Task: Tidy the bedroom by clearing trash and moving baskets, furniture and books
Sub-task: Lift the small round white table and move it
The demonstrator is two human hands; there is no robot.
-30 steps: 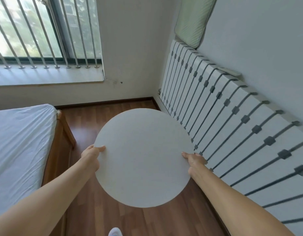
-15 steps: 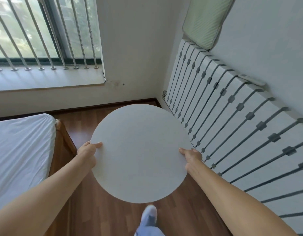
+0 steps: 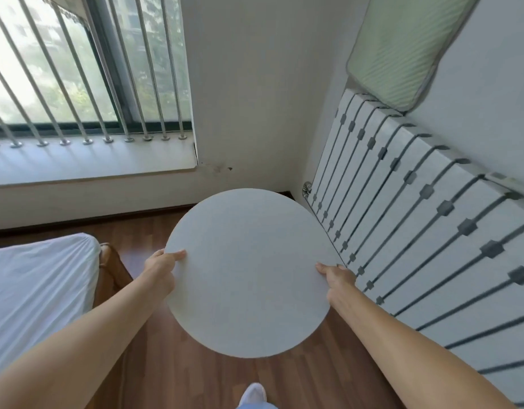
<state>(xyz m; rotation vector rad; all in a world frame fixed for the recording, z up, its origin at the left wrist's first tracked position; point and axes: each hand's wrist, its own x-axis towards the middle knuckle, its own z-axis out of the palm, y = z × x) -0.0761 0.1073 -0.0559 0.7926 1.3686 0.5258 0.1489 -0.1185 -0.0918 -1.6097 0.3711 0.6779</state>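
Note:
A round white table top (image 3: 249,273) fills the middle of the view, seen from above; whatever is beneath it is hidden. My left hand (image 3: 162,265) grips its left rim, thumb lying on the top surface. My right hand (image 3: 337,277) grips the right rim, thumb over the edge. The top is held above the wooden floor (image 3: 154,364), close to the room's far right corner.
A white slatted panel (image 3: 417,231) leans along the right wall, with a green pillow (image 3: 399,48) above it. A bed with a white sheet (image 3: 33,287) and wooden frame stands at left. A barred window (image 3: 78,69) with a sill is ahead. My shoe (image 3: 253,394) shows below.
The view has advanced toward the corner. The round top, held in both hands, has moved closer to the far wall and the slatted panel. A shoe has stepped forward.

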